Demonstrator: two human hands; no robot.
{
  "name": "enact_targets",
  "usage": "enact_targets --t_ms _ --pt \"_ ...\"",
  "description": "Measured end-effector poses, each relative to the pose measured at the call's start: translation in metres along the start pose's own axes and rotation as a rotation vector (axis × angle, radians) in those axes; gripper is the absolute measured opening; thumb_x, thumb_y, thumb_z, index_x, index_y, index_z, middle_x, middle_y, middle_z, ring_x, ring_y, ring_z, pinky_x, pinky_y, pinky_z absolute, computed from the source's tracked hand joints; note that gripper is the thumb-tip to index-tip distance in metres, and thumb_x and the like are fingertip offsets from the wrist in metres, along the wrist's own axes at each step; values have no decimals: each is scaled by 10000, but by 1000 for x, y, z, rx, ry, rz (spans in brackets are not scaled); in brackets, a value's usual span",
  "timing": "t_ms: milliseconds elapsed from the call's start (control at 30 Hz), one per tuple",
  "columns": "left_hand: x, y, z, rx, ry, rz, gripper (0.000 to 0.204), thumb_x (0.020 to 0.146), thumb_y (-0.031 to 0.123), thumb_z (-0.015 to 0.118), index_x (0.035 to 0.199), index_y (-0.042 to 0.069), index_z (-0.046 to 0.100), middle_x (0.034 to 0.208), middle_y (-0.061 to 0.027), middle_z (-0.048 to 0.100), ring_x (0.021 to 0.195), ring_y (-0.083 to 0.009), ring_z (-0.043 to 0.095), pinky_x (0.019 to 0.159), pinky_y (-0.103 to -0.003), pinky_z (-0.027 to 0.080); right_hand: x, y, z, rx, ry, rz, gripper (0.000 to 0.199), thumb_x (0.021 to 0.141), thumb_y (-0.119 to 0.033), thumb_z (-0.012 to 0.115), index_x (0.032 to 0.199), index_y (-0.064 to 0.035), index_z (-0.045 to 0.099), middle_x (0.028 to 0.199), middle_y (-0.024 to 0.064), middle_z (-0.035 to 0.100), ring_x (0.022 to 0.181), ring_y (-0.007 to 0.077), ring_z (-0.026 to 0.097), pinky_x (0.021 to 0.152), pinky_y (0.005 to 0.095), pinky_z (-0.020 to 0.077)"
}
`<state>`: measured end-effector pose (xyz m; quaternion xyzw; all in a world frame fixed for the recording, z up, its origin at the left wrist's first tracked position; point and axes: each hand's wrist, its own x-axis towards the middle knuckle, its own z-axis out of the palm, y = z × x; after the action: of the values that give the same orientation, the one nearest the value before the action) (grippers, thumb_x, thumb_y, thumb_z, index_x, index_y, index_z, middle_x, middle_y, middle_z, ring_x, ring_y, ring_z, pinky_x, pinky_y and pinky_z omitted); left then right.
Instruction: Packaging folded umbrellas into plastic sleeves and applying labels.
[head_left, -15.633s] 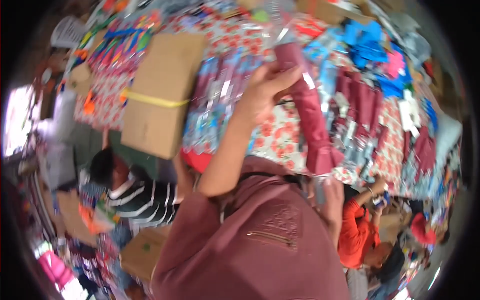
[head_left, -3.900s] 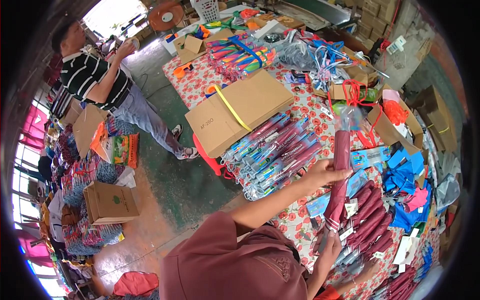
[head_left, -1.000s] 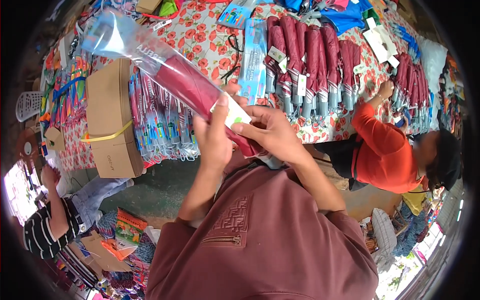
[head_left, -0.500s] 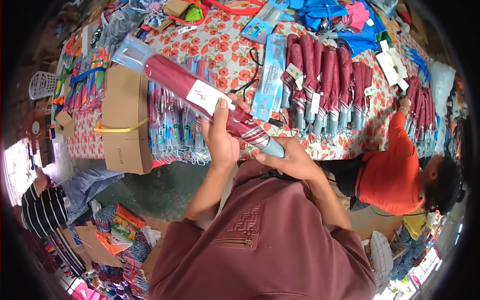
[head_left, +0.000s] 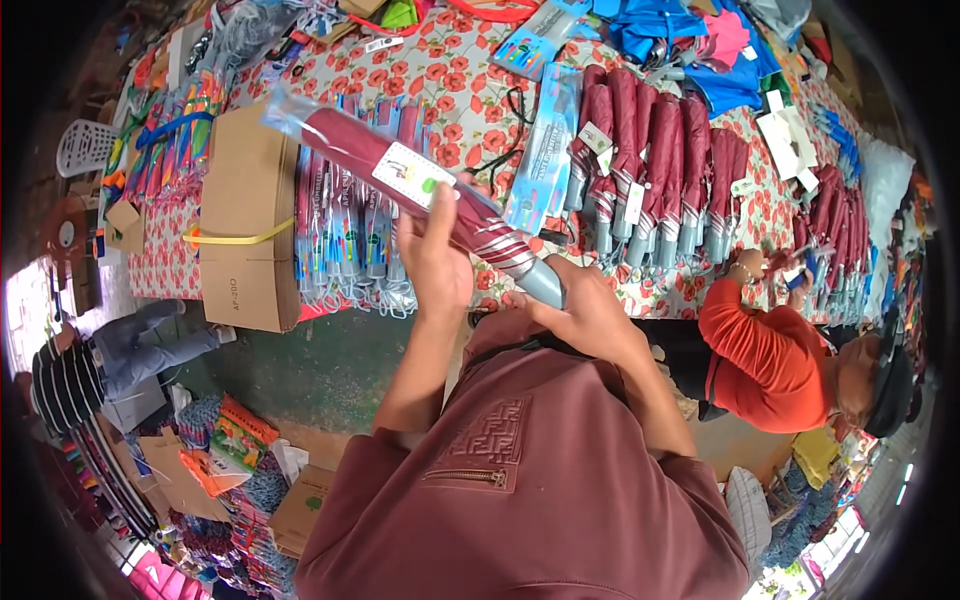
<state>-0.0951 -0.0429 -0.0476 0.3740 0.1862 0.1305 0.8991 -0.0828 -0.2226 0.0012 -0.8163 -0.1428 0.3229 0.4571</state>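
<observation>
Your R hand is clasping the grey handle, fingers curled; your L hand is gripping the maroon umbrella mid-length, thumb at its white tag — you're holding it aslant over the floral tbl's near edge. Beyond, other umbrellas are lying side by side.

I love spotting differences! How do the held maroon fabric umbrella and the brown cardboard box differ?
The maroon fabric umbrella is slim and rounded; the brown cardboard box is broad and flat. The umbrella has a white label; the box, a yellow strap. Both are long.
</observation>
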Motion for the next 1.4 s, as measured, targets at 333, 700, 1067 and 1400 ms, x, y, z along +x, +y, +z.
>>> enact_targets --t_ms 333,700,1067,1400 --pt "13 16 8 -183 20 -31 320 1009 133 588 1304 26 526 1121 -107 671 853 -215 664 818 -336 559 1 8 1 286 -289 -95 387 884 -242 771 1096 50 633 814 99 686 641 190 586 609 312 476" --pt "12 -1 -39 332 180 -94 357 922 62 633 1253 15 508 894 -136 654 677 -148 597 531 -266 480 21 26 28 183 -151 -4 463 890 -224 780 1239 29 611 850 95 705 690 184 637 648 321 516" --pt "64 -10 -221 2128 499 491 677 876 87 688 1496 23 425 1287 -264 531 1136 -422 520 1029 -499 402 30 54 29 -336 -183 -52 456 918 -243 723 1263 26 594 948 167 721 758 326 669 716 413 527" --pt "76 -44 -178 1660 427 865 479 848 -2 610 1324 13 564 1295 -229 522 1143 -412 496 1031 -501 388 30 57 23 -355 -131 -12 435 939 -263 685 1254 24 597 961 203 722 809 385 679 705 446 517"
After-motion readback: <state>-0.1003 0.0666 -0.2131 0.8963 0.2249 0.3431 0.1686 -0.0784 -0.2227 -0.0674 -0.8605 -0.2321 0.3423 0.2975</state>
